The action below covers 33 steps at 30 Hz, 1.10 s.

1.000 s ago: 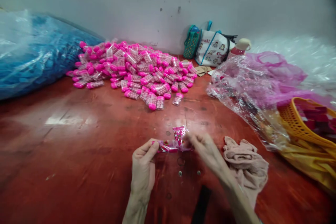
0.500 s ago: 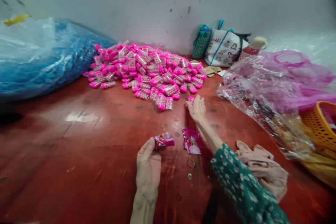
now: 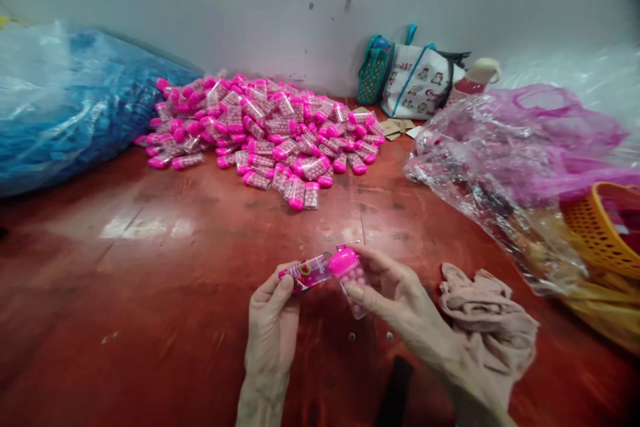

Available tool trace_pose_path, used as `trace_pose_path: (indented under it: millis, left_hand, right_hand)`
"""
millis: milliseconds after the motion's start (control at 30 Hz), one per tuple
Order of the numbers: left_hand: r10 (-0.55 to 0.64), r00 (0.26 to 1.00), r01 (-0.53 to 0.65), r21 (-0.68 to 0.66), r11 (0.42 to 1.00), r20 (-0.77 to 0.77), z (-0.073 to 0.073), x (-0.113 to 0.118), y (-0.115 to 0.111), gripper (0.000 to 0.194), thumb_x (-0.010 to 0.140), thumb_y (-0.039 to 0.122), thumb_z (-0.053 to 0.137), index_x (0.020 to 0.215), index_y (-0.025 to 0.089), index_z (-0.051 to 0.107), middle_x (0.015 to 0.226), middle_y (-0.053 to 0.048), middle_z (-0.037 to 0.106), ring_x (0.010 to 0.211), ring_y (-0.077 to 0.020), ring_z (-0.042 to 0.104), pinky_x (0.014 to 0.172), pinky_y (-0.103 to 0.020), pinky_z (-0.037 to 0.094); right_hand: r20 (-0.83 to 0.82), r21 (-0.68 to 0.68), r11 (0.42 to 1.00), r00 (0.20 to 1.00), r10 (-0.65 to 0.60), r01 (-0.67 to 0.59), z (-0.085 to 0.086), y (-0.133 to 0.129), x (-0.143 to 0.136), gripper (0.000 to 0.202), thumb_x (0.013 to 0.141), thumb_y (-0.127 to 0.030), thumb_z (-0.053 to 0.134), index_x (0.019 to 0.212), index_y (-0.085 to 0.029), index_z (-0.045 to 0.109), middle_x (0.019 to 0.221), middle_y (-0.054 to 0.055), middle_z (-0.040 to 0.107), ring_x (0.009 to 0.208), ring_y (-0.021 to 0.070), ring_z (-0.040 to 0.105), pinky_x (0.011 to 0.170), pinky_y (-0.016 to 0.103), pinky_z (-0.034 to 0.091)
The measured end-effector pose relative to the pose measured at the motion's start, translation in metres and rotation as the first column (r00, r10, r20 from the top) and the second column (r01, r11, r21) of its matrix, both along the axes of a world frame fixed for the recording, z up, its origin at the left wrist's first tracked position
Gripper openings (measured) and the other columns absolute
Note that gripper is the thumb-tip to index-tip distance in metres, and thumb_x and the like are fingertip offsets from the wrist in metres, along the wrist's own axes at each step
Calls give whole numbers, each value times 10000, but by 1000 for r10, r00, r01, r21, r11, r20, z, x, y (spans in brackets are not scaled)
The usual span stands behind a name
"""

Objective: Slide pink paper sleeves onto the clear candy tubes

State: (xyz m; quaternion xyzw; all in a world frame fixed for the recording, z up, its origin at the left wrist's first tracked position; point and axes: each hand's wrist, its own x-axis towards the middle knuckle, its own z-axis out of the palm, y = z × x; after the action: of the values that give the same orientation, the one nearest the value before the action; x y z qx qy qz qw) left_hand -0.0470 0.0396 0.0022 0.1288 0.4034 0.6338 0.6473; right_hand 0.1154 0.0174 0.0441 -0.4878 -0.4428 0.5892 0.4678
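Your bottle (image 3: 351,275) is up off the surface (image 3: 175,293), on your side of the pile (image 3: 270,123). Your right hand (image 3: 413,303) pinches its clear body between thumb and fingers, cap tilted up and toward the packet (image 3: 307,273), probably so the cap stays uncovered. Your left hand (image 3: 273,323) pinches the packet's outer end, thumb on top, which seems to leave the inner end free beside the cap; whether they touch, you cannot tell. The pile's loose heap likely keeps bottles within reach. The cloth (image 3: 487,317) lies nearer you than the pile and to its right; the blue bag (image 3: 75,107) sits at its left.
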Motion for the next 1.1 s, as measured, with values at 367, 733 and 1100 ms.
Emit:
trace_pose_path:
  millis: [367,733,1100]
  left_hand:
    - [-207,960,225,83,971,-189,13,6,-9,128,663,187,707,770,118,726,816,-49,687,721,-133,611,681,-211,496]
    - [-103,968,128,96,987,-229,7,14,-10,298,612,172,749,879,143,620,790,-52,681,690,-146,626,619,-235,507]
    - [-266,962,265,-29,964,-56,10,24,-11,302,704,148,687,992,131,598,924,-101,710,926,-226,645,855,-352,474]
  right_hand:
    - [342,9,988,929,142,-155,0,-15,22,517,787,-235,622,1280,-266,471,1109,51,599,954,206,564,810,341,471]
    - [239,16,998,970,48,-54,-11,-22,8,274,803,-171,576,1064,-250,571,851,-11,584,719,121,554,657,232,475]
    - [537,381,925,813,-224,3,-19,-30,-7,381,760,-40,569,1090,-231,564,939,20,617,810,164,601,719,256,480]
